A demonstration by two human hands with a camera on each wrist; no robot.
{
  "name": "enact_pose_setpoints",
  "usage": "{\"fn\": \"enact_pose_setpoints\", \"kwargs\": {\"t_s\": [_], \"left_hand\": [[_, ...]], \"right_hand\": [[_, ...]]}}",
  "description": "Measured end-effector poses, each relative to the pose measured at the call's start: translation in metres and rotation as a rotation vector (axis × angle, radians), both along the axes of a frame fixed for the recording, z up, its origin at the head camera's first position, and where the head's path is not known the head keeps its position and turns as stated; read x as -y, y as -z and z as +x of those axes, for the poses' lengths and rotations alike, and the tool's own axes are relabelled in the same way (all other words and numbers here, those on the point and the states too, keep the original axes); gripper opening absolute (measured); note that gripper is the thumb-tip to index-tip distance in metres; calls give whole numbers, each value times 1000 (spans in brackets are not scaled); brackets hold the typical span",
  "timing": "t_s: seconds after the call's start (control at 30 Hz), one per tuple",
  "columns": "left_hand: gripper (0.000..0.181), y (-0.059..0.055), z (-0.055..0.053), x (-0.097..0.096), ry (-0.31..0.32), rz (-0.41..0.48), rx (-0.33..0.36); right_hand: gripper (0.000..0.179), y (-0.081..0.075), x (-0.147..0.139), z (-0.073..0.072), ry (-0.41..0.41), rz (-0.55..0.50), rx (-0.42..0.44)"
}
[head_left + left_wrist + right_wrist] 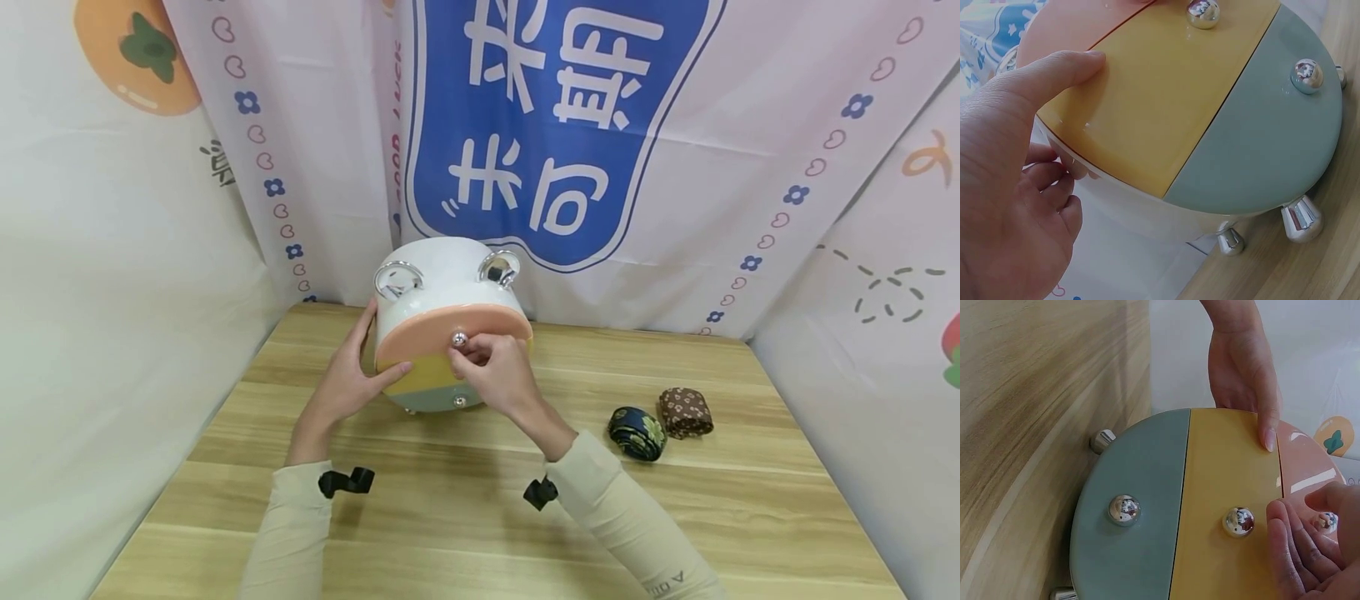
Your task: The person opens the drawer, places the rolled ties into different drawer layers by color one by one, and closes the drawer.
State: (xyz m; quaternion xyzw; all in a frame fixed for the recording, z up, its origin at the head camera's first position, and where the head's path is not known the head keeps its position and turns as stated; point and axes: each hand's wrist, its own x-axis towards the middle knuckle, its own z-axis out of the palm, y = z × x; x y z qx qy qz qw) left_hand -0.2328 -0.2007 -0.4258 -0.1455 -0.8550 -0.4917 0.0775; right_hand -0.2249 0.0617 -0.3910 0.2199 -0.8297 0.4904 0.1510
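Note:
A round white drawer cabinet point(442, 275) stands on the table, its front banded by pink, yellow point(1147, 106) and green point(1135, 469) drawers, all closed. Silver knobs mark the drawers, and two silver rings sit on top. My left hand point(348, 379) holds the cabinet's left side, thumb pressed on the front and fingers along the side wall. At the pink drawer's knob point(459, 339), the thumb and fingertips of my right hand point(498, 371) pinch; the exact contact is partly hidden. In the right wrist view that knob shows beside the curled fingers.
To the right on the wooden table point(465, 533) lie a rolled navy necktie point(637, 433) with a floral pattern and a rolled brown patterned necktie point(686, 412). A printed curtain point(337, 167) hangs right behind the cabinet. Silver feet point(1302, 219) raise the cabinet off the tabletop.

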Motion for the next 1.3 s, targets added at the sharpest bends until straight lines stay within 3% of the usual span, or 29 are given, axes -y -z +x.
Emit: {"fn": "enact_pose_setpoints", "kwargs": {"t_s": [0.5, 0.77, 1.07, 1.3], "left_hand": [[114, -2, 0, 0, -10, -13, 10], [104, -10, 6, -3, -26, 4, 16], [89, -8, 4, -3, -17, 49, -35], [88, -7, 3, -4, -15, 62, -46]], "right_hand": [[17, 13, -17, 6, 49, 140, 22], [23, 25, -20, 8, 67, 166, 67], [20, 35, -13, 9, 60, 173, 52], [21, 41, -7, 8, 66, 169, 37]]}}
